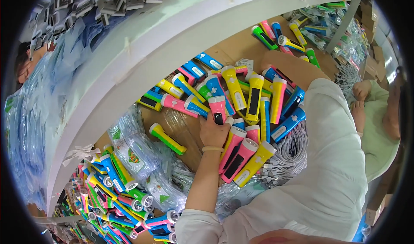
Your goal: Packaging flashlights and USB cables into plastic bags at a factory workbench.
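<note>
My left hand (214,133) is closed around a pink flashlight (217,104) with a white head and a dark panel. Around it lies a heap of flashlights in blue, yellow, pink and green, among them a yellow flashlight (233,88) and a blue flashlight (288,124). Close beside my left wrist, a pink flashlight (240,160) with a dark panel lies tilted. My right hand (271,59) reaches over the far right part of the heap. Its fingers are hidden behind flashlights, so its hold cannot be made out. A green and yellow flashlight (167,138) lies apart on the left.
Clear plastic bags (138,153) pile up left of my left arm. White coiled cables (290,153) lie at the right. A white shelf edge (129,56) curves across the left. More flashlights (112,196) fill the lower left. Another person in a green top (379,127) is at the right.
</note>
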Motion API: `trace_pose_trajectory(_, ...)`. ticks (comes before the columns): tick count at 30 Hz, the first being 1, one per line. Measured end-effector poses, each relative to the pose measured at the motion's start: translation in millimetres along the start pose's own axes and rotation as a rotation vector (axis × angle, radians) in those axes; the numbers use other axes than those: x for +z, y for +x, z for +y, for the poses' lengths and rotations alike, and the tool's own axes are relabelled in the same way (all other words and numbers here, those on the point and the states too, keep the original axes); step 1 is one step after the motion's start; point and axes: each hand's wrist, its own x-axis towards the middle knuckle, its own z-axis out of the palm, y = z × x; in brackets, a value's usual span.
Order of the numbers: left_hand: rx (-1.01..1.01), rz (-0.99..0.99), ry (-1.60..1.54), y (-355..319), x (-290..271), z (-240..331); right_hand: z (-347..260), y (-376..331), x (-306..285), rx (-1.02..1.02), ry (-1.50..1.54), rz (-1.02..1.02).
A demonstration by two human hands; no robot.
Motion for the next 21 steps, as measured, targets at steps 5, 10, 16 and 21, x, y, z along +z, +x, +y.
trace_pose_trajectory(5,-0.005,-0.008,0.037,0,-2,-4,-30,11,-12,-0.083,-0.088,-0.105)
trace_pose_trajectory(10,0.108,0.001,0.08,1,15,-11,17,44,11,-0.232,-0.24,-0.161)
trace_pose_trajectory(16,0.016,-0.19,0.002,-2,-6,-8,-83,150,-109,-0.165,0.689,0.536)
trace_pose_trajectory(21,0.097,-0.082,-0.145,-6,2,-8,-136,255,-149,-0.161,0.704,0.642)
